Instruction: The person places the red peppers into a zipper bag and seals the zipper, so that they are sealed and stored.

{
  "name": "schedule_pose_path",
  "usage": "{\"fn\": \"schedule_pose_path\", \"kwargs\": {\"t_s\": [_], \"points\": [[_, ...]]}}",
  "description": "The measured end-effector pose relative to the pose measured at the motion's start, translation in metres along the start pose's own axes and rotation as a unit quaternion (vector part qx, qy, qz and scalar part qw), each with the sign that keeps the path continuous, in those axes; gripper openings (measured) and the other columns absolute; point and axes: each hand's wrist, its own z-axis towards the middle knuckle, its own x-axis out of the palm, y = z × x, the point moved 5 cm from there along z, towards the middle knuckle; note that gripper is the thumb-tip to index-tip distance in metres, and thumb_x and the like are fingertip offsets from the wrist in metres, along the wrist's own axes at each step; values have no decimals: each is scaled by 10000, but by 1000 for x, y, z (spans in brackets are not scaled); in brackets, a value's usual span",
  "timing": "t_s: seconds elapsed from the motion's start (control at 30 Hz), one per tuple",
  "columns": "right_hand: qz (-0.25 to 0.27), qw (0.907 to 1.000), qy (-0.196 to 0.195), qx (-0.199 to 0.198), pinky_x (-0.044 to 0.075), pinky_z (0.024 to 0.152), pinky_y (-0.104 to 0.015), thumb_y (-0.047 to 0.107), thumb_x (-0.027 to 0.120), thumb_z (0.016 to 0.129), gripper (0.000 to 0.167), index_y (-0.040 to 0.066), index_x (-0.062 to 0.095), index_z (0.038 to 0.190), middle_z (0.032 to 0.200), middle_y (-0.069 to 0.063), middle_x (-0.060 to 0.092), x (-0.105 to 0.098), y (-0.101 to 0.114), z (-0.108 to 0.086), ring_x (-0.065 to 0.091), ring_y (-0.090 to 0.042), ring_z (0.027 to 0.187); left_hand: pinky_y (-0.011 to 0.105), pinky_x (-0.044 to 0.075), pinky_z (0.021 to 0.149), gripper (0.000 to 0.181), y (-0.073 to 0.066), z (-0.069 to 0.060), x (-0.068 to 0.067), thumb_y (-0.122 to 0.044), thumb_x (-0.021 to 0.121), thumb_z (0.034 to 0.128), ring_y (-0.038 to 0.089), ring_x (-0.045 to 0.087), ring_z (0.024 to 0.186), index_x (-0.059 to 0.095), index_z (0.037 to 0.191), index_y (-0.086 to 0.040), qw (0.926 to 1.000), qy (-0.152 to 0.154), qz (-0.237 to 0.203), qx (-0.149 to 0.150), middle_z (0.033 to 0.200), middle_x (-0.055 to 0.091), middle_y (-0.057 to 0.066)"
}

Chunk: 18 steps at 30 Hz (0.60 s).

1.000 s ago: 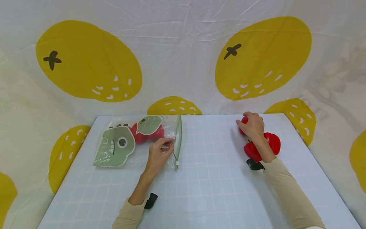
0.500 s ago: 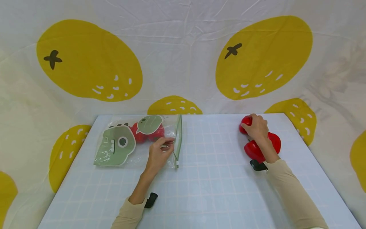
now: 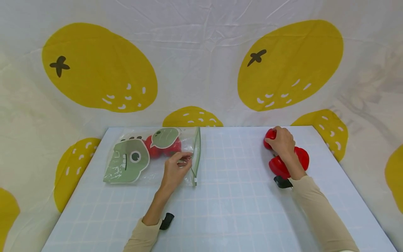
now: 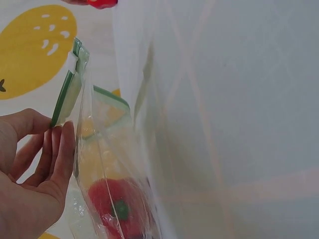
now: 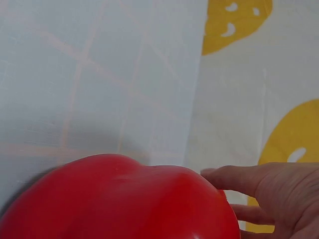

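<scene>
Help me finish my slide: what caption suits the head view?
Left hand pinching a clear dinosaur-print bag of red produce; right hand gripping a round red piece.

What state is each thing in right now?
Clear bag: lying on the table
Bag mouth: open, green edges apart
Zip slider: near the mouth's near end
Red items in bag: inside, seen through film
Left hand: pinching the mouth's edge
Right hand: gripping a small red item; lifted or not, can't tell
Loose red pepper: partly hidden by right arm; one or two, can't tell
</scene>
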Motion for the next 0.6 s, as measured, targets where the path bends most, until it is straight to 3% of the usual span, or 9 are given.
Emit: {"fn": "schedule_pose_path", "kwargs": {"t_s": [0.23,0.6], "points": [[158,9999,-26,4,504,950,-689,127,766,898,653,-98,458,1428,1343,-337,497,0,-1,-1,458,-502,1225,353,624,806,203,0,-1,0,39,728,903,266,688,888,750,1104,17,10000,-13,-15,-4,993,716,116],[1107,9938,11,-51,522,965,-645,180,716,945,655,-36,437,1497,1447,-289,492,4,3,-9,450,-464,1288,352,624,808,213,-2,-1,-1,35,738,899,265,690,892,751,1111,12,10000,-19,52,-15,999,717,116]]}}
